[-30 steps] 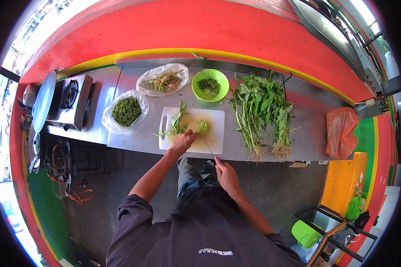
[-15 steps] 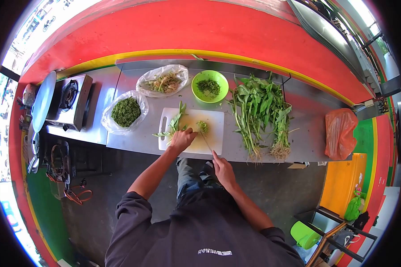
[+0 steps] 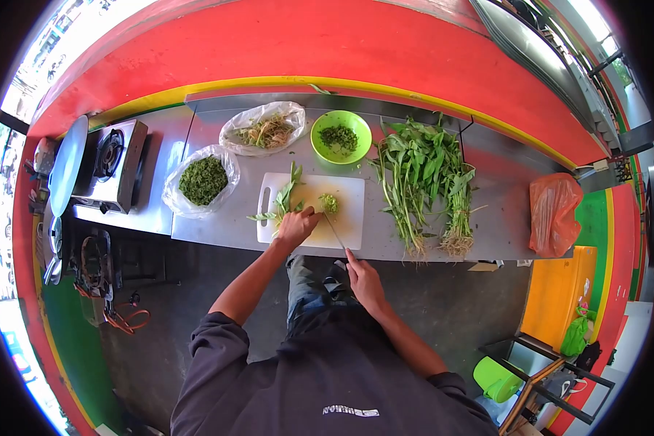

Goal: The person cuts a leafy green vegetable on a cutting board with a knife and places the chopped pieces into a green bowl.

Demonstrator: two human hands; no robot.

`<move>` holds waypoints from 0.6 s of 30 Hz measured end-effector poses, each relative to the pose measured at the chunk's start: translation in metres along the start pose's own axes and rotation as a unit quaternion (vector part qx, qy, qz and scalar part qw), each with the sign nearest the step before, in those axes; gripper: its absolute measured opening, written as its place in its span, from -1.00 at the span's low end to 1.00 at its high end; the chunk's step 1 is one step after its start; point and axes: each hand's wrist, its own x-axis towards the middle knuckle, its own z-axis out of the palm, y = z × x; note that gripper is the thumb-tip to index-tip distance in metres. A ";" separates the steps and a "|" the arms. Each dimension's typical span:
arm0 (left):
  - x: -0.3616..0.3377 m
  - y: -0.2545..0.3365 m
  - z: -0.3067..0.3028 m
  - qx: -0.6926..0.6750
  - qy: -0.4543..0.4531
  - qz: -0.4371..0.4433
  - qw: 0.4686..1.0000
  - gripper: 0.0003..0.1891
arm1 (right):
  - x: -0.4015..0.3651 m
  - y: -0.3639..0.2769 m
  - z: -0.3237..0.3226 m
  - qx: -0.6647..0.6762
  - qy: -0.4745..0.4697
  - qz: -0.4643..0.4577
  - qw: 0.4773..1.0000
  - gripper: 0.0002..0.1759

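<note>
My left hand (image 3: 298,227) is closed on leafy green stems (image 3: 288,198) on a white cutting board (image 3: 350,190); their leaves stick out beyond its far side. In my right hand (image 3: 365,280) is a knife (image 3: 336,232), gripped by its handle at the board's near edge. The blade slants away from me over the board, its tip close to my left fingertips. Just past the tip lies a small pile of chopped green stems (image 3: 328,203). Behind the board stands a green bowl (image 3: 317,151) with chopped greens inside.
Right of the board lie bunches of leafy greens with roots (image 3: 421,171). Two clear plastic bags hold chopped greens (image 3: 203,181) and root trimmings (image 3: 268,132). A gas stove (image 3: 127,171) is at the left, an orange plastic bag (image 3: 554,214) at the right end.
The view has shifted slightly. Both hands, the stems and the knife stay in nearly the same places on the board.
</note>
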 end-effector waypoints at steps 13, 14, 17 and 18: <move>-0.003 -0.001 0.000 -0.006 0.002 0.027 1.000 -0.68 | 0.018 -0.002 0.014 0.002 0.009 0.002 1.000 -0.45; -0.003 -0.001 0.001 -0.007 0.001 0.026 1.000 -0.68 | 0.017 -0.005 0.012 0.001 0.008 0.003 1.000 -0.45; -0.002 -0.002 0.002 -0.016 -0.005 0.015 1.000 -0.69 | 0.015 -0.005 0.010 0.001 0.013 -0.002 1.000 -0.45; -0.001 -0.001 0.000 -0.017 -0.004 0.017 1.000 -0.72 | 0.015 -0.006 0.009 0.004 0.011 0.003 1.000 -0.45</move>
